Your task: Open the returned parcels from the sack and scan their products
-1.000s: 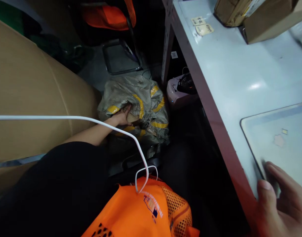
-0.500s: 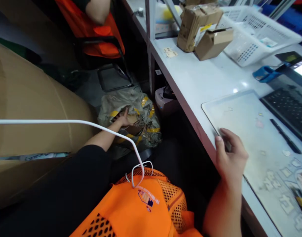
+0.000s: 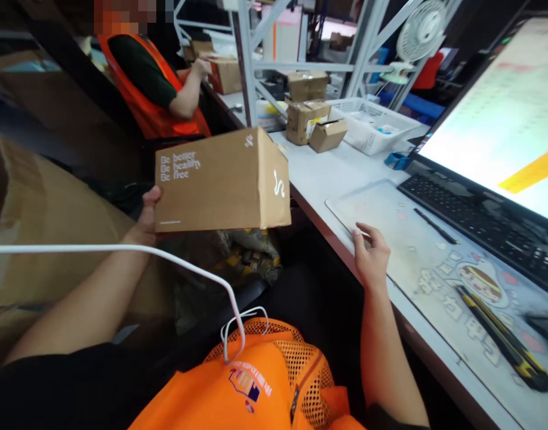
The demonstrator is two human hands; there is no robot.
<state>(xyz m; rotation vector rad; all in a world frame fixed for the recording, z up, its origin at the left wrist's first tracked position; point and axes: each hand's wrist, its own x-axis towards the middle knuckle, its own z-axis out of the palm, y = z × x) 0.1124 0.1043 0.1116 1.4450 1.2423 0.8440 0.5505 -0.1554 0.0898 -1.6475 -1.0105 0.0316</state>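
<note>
My left hand (image 3: 148,215) grips the near left end of a brown cardboard box (image 3: 209,185), which I hold up in the air left of the table. White lettering and a small white squiggle mark the box's long side; another squiggle is on its end. Most of my left fingers are hidden behind the box. My right hand (image 3: 373,251) rests at the table edge by the desk mat (image 3: 368,200), fingers apart and bent, with nothing seen in them. Below the box lies a grey sack (image 3: 224,257) with yellow tape, partly covered by it.
A yellow-black utility knife (image 3: 507,340), a pen (image 3: 435,226) and a keyboard (image 3: 484,230) lie on the table by a monitor (image 3: 502,113). Small cartons (image 3: 328,135) and a white basket (image 3: 372,125) stand farther back. A co-worker (image 3: 148,89) sits ahead; a white cable (image 3: 175,263) crosses in front.
My left hand has come up out of the grey sack and now holds the cardboard box. My right hand stays at the table edge. The view has tilted upward.
</note>
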